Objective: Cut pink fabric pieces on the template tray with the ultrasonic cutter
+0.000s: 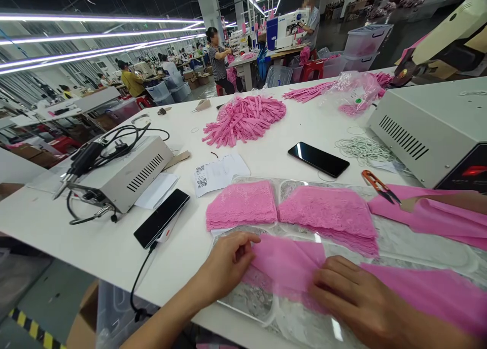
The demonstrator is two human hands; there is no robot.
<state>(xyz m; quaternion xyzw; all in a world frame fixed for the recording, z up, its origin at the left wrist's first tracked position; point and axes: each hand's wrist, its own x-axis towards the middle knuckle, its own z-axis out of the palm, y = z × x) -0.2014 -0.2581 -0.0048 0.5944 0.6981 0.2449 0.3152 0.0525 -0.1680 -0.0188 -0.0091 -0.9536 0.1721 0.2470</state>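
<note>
A thin, sheer pink fabric piece (287,263) lies over a clear tray with a marbled look (254,306), in front of me. My left hand (232,263) pinches its upper left corner between thumb and fingertips. On its right side, my right hand (342,290) grips the cloth with curled fingers, fingertips partly hidden. Just beyond stand two neat stacks of pink lace pieces, the left stack (241,204) and the right stack (329,214). More pink fabric (429,288) spreads beside my right forearm.
Orange-handled thread snips (380,186) lie by another pink cloth (456,219), where another person's hand seems to reach in. Phones (318,159), a grey box machine (125,171) with a cable, a larger machine (437,126), a pink strap pile (247,118) and a label paper (220,174) occupy the table.
</note>
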